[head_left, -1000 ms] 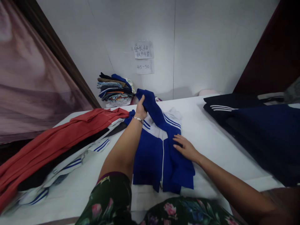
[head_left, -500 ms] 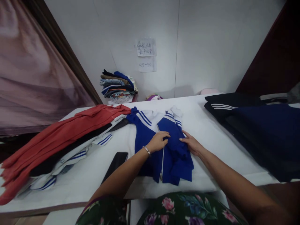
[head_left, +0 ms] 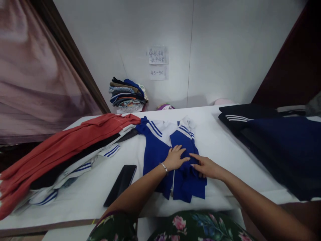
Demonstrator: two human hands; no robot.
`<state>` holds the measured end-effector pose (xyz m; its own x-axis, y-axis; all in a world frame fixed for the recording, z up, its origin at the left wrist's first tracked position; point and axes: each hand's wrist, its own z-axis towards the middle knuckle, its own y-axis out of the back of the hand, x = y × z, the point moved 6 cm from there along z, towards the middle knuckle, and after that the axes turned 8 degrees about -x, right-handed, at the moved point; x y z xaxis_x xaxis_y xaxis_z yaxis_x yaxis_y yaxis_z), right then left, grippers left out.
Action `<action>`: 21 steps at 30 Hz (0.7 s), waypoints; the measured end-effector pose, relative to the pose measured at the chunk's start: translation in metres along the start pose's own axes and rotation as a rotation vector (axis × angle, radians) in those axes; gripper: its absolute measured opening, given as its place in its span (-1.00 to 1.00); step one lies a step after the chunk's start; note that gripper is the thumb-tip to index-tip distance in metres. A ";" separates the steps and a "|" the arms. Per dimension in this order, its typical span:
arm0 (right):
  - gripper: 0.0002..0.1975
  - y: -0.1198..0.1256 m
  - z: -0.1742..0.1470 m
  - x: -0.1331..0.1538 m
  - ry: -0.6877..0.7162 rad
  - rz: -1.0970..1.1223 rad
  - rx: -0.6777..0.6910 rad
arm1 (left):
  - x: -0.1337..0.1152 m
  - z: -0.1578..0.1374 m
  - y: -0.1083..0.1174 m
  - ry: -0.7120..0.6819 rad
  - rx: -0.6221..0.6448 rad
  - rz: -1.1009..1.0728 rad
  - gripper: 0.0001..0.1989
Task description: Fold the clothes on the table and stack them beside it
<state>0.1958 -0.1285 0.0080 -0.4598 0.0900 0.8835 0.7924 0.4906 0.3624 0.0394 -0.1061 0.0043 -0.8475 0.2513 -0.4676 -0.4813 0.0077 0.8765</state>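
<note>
A blue zip jacket [head_left: 155, 147] with a white yoke and blue-and-white shoulder stripes lies front side up on the table. Its right-hand edge and sleeve are folded inward over the front, and the white zip runs down the middle. My left hand [head_left: 176, 158] rests flat on the jacket beside the zip, fingers spread. Just to the right, my right hand [head_left: 207, 167] touches the folded sleeve part, its forefinger stretched out and the other fingers bent on the cloth. The jacket's other sleeve goes off to the left, partly beneath the red garment's end.
To the left lie a long red garment [head_left: 75, 142] and striped white clothes [head_left: 81, 167]. A black phone [head_left: 120, 184] lies near my left forearm. Dark clothes [head_left: 283, 144] are piled at the right. Folded clothes [head_left: 128, 93] stand stacked behind the white table [head_left: 213, 130].
My left hand has moved slightly right and flattened on the jacket. The right hand has come down and inward from the jacket's edge onto the folded sleeve. The view has tilted slightly.
</note>
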 end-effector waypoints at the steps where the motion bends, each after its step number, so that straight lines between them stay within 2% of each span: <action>1: -0.24 0.001 -0.003 0.001 -0.004 -0.072 0.072 | -0.001 -0.002 -0.004 -0.032 0.024 0.053 -0.41; 3: -0.35 0.004 -0.006 0.011 0.035 -0.189 0.184 | -0.002 -0.005 -0.008 -0.089 0.055 0.133 -0.41; 5: -0.48 0.014 0.002 0.032 0.190 -0.268 0.147 | -0.004 -0.007 -0.008 -0.110 0.078 0.165 -0.40; 8: -0.53 0.034 0.033 0.072 0.489 -0.288 -0.132 | -0.013 -0.007 0.000 -0.109 0.068 0.138 -0.40; 11: -0.51 0.041 0.081 0.091 0.644 -0.367 -0.357 | -0.027 -0.008 0.009 -0.131 0.007 0.059 -0.47; 13: -0.48 0.037 0.117 0.087 0.645 -0.502 -0.408 | -0.035 -0.013 0.003 -0.176 0.050 0.011 -0.51; 16: -0.45 0.030 0.160 0.059 0.472 -0.710 -0.360 | -0.038 -0.025 -0.016 -0.279 0.166 0.017 -0.54; 18: -0.49 0.030 0.175 0.039 0.370 -0.752 -0.333 | -0.035 -0.030 -0.025 -0.327 0.172 0.035 -0.53; 21: -0.53 0.033 0.184 0.023 0.337 -0.721 -0.317 | -0.028 -0.032 -0.031 -0.343 0.150 0.030 -0.52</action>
<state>0.1376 0.0495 -0.0149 -0.7906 -0.4378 0.4281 0.4499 0.0591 0.8911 0.0711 -0.1442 -0.0128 -0.7243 0.5628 -0.3983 -0.3980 0.1305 0.9081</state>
